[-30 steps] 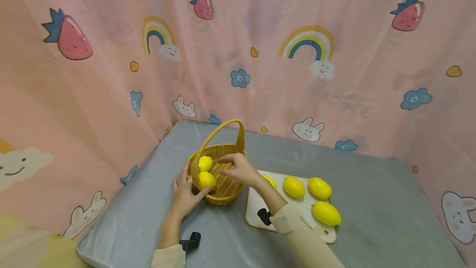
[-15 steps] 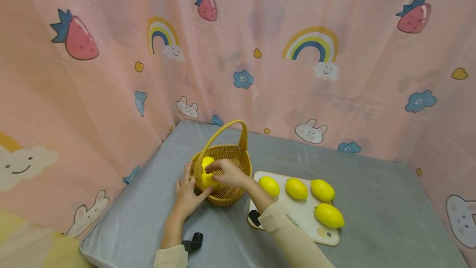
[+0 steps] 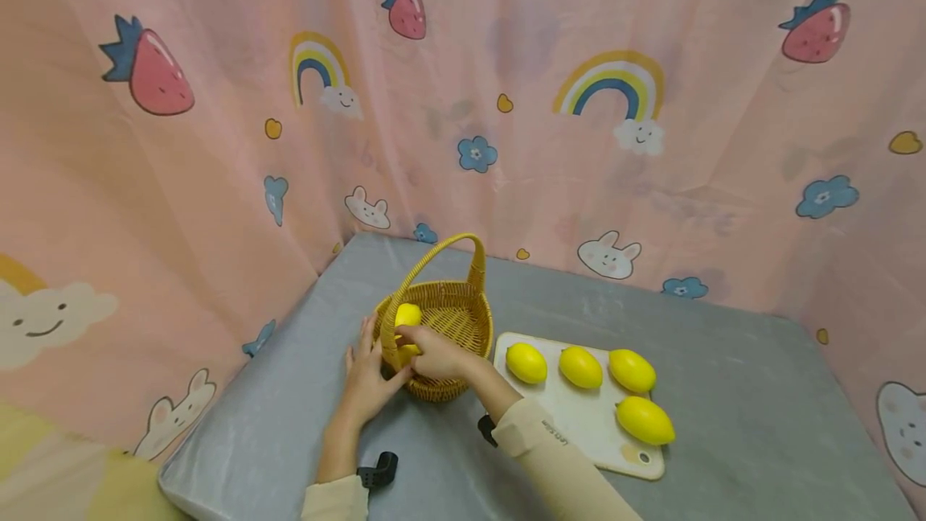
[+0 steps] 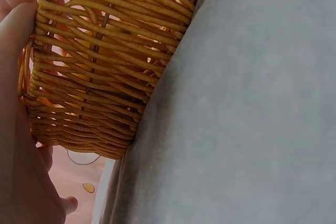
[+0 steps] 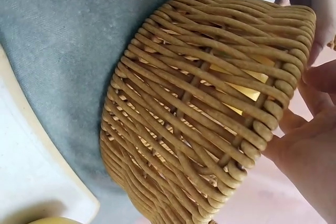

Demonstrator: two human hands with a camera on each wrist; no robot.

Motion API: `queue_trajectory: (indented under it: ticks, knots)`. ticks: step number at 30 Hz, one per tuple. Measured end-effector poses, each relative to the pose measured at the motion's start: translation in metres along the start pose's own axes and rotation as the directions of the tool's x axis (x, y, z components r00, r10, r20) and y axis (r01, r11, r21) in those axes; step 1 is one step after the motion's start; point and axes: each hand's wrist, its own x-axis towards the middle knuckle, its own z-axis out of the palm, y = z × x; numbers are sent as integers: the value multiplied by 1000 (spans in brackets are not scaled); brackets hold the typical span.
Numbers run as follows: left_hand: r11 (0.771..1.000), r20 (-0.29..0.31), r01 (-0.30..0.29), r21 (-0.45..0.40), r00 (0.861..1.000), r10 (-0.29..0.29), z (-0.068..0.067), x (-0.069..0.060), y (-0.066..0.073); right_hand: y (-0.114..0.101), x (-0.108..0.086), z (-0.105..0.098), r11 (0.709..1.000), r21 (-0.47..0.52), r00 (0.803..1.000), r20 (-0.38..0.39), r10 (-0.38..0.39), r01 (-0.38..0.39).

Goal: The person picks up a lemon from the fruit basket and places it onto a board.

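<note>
Progress, by judgement: part-way. Done, as laid out on the board (image 3: 593, 426): four lemons, namely left lemon (image 3: 526, 363), centre lemon (image 3: 580, 367), back right lemon (image 3: 633, 370) and front right lemon (image 3: 645, 420). All lying on their sides, clear of both hands.

Left, by judgement: contents of the basket (image 3: 437, 293). Includes a back lemon (image 3: 408, 315), plainly visible at the left wall, and a near lemon (image 3: 407, 354), mostly covered by the right hand (image 3: 434, 356). Treat anything deeper beneath the fingers as unconfirmed.

Basket position: standing on the grey worktop (image 3: 723, 392), to the left of the board, just beside it without contact. Note yellow showing through the weave in the right wrist view.

Left hand (image 3: 365, 380): set against the outside of the basket at the left, fingers extended and spread along the wall, apparently for steadying.

Right hand: lowered inside the basket, fingers bent over the near lemon. Cannot tell whether gripped; fingertips hidden in the head view and behind the rim in the right wrist view. Near lemon not yet out.
</note>
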Motion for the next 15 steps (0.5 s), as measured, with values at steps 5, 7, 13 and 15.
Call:
queue_trajectory:
  ticks: [5, 7, 13, 15]
  knots:
    - [1000, 1, -4, -10, 1000, 4, 0, 0, 0, 1, -1, -1, 1000, -25, 1000, -13, 13, -13]
    - [1000, 4, 1, -12, 1000, -1, 0, 0, 0, 1, -2, -1, 998, -46, 999, -21, 31, -32]
    - [1000, 6, 19, -18, 1000, -19, -1, -1, 2, 3, -7, -4, 986, -149, 997, -43, 72, -77]
    - [999, 7, 23, -23, 1000, -23, -1, -1, 2, 4, -9, -6, 976, -204, 995, -67, 68, -80]
